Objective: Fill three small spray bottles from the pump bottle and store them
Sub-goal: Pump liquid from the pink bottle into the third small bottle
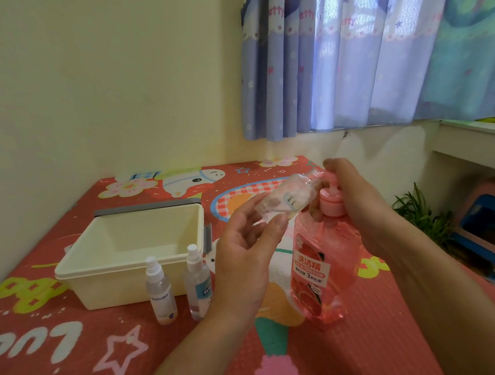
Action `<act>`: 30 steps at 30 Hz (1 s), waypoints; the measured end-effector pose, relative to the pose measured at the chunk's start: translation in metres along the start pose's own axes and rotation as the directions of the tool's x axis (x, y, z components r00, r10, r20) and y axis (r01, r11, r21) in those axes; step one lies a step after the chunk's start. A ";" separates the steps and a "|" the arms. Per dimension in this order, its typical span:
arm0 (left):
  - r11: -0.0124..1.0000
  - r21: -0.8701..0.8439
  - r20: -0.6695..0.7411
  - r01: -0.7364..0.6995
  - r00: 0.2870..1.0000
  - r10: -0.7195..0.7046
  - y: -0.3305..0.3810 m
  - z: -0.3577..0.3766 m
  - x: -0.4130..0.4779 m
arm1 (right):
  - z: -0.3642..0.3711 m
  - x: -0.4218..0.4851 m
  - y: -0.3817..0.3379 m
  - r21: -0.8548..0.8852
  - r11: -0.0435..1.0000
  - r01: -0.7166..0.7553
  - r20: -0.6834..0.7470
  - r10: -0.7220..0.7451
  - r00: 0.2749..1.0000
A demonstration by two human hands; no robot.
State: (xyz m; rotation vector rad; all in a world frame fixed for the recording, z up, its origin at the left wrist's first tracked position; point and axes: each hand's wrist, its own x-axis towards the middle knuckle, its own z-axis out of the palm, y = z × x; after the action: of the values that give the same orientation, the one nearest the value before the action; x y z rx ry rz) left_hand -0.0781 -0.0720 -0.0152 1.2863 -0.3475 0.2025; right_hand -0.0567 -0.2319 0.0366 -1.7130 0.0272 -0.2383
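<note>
- Small spray bottle [287, 199]: uncapped, pinched between the thumb and fingers of the left hand [244, 245], and held above the counter [77, 357]. Its long axis is tilted, base toward the palm and open neck pointed up and right to the pump.
- Pump bottle [323, 269]: pink, stood upright just right of the left hand. Its pump head [331, 178] is met by the small bottle's neck.
- Right hand [354, 198]: brought in from the right and curled over the pump head, with the thumb apparently lower, by the collar. It is judged the nearer hand for pressing.
- Two capped spray bottles [160, 291]: stood upright in front of the box [116, 288], well left of both hands.
- Box: cream, open, nothing seen inside.
</note>
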 end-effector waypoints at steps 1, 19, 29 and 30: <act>1.000 0.001 0.001 0.002 1.000 -0.002 0.000 0.000 0.000 | 0.000 0.000 0.000 0.004 1.000 0.001 0.000 -0.001 1.000; 1.000 0.005 0.008 0.003 1.000 -0.003 0.000 0.000 0.000 | 0.000 -0.002 -0.002 -0.005 1.000 -0.009 -0.005 0.009 1.000; 1.000 -0.003 0.003 0.004 1.000 -0.004 0.000 0.001 -0.001 | 0.000 -0.001 -0.001 -0.019 1.000 0.005 0.012 -0.004 1.000; 1.000 -0.001 0.000 0.004 1.000 -0.004 0.000 0.001 0.000 | 0.000 -0.001 -0.001 -0.019 1.000 0.005 0.010 -0.005 1.000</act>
State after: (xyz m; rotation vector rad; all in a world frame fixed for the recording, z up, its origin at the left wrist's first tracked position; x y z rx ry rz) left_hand -0.0785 -0.0727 -0.0154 1.2859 -0.3456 0.1989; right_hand -0.0580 -0.2316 0.0374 -1.7332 0.0180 -0.2344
